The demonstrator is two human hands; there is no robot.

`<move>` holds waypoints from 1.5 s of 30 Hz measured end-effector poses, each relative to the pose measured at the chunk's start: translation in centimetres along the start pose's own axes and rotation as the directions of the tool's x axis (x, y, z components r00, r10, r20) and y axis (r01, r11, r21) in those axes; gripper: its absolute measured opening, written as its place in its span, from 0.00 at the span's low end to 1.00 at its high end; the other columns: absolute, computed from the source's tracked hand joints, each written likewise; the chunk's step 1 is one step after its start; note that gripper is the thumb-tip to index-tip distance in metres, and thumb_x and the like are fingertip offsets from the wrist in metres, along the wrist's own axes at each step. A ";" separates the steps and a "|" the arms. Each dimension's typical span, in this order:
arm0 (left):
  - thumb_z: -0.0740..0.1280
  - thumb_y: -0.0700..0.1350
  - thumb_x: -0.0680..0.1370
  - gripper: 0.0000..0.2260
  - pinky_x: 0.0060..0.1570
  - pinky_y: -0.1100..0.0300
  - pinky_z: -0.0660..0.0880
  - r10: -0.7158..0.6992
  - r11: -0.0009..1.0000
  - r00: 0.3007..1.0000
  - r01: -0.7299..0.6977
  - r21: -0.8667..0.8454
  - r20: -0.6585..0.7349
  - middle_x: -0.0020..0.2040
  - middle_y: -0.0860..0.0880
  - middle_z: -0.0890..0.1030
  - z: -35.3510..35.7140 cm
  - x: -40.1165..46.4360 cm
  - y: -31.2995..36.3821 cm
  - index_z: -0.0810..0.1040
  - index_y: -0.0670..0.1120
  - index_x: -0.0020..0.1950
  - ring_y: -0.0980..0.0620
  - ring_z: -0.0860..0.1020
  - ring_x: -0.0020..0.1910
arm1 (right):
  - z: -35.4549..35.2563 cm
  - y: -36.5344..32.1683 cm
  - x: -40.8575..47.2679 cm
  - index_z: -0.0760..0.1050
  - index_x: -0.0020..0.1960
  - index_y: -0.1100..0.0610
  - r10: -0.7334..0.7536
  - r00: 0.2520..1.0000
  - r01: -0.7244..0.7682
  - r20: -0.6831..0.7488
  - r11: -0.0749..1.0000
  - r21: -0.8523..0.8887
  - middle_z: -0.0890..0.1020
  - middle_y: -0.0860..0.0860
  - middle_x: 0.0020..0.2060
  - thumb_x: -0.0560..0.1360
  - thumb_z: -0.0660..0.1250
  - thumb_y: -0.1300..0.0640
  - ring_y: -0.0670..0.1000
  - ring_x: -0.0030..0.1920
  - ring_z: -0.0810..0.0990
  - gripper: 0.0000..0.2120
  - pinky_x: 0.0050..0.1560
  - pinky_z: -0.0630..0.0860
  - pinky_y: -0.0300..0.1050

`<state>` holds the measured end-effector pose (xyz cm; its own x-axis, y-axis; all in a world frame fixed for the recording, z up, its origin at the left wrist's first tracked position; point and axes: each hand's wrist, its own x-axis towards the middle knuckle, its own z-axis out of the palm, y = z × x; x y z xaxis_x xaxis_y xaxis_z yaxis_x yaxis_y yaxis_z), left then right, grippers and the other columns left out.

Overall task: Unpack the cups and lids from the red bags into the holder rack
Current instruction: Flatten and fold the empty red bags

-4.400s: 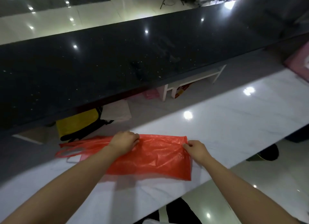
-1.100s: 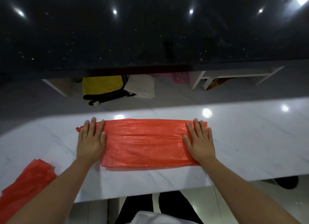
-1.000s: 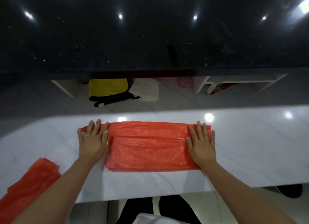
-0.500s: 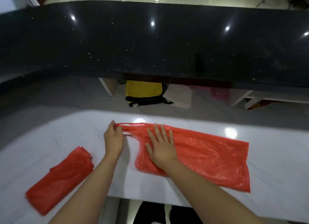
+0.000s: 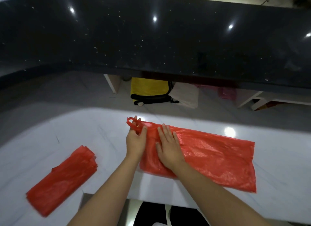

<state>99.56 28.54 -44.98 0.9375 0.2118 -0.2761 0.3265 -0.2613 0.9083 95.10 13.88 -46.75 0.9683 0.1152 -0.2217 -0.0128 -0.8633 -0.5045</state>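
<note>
Red bag (image 5: 210,156) is pressed flat by the right hand (image 5: 166,146), fingers straight. Its handle loop (image 5: 134,123) is pinched by the left hand (image 5: 135,139). Folded bags (image 5: 62,180) are laid at 8 o'clock, well apart, near the counter (image 5: 277,166) edge.

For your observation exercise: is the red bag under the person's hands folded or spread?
Spread flat: the red bag lies full length on the counter, right hand pressing it, left hand at its handles.

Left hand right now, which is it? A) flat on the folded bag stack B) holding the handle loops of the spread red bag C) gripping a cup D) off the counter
B: the left hand has its fingers through the handle loops of the spread red bag, while the right hand lies flat on that bag; the folded bag stack lies untouched further left.
</note>
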 end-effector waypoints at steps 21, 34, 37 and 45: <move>0.59 0.36 0.75 0.39 0.79 0.57 0.40 0.158 0.563 0.684 -0.655 0.505 0.712 0.82 0.50 0.40 5.2 -2.3 0.7 0.43 0.43 0.82 0.54 0.34 0.79 | -2.3 7.1 -6.0 0.38 0.82 0.49 -0.011 1.000 0.016 0.027 0.976 -0.217 0.38 0.45 0.81 0.84 0.33 0.39 0.44 0.78 0.30 0.29 0.78 0.35 0.53; 0.73 0.49 0.76 0.06 0.54 0.46 0.81 -0.191 0.948 0.955 0.120 0.295 0.227 0.44 0.50 0.86 4.5 -0.7 3.1 0.84 0.49 0.50 0.49 0.84 0.45 | -3.2 7.5 -4.9 0.43 0.82 0.49 -0.018 1.000 0.013 -0.019 0.971 -0.237 0.37 0.45 0.80 0.84 0.37 0.39 0.46 0.80 0.35 0.30 0.78 0.33 0.54; 0.73 0.48 0.75 0.03 0.52 0.48 0.81 -0.154 0.938 0.966 0.076 0.338 0.209 0.43 0.52 0.85 3.6 0.1 3.7 0.82 0.51 0.48 0.50 0.83 0.45 | -4.1 8.5 -5.6 0.44 0.83 0.48 0.076 0.976 -0.126 -0.203 0.961 -0.248 0.43 0.48 0.82 0.85 0.42 0.39 0.50 0.81 0.40 0.29 0.78 0.37 0.58; 0.71 0.46 0.75 0.02 0.41 0.55 0.75 -0.061 0.860 0.969 -0.070 0.506 0.237 0.41 0.51 0.82 0.6 1.4 6.9 0.79 0.49 0.45 0.50 0.80 0.43 | -2.9 12.4 -6.9 0.42 0.82 0.45 0.273 0.953 -0.301 -0.132 0.904 -0.304 0.39 0.49 0.81 0.83 0.36 0.36 0.52 0.80 0.33 0.30 0.78 0.35 0.63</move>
<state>103.22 26.49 -39.25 0.9174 -0.0022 -0.3979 0.2763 -0.7160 0.6411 89.02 0.96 -49.04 0.9521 -0.1908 -0.2388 -0.2273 -0.9643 -0.1359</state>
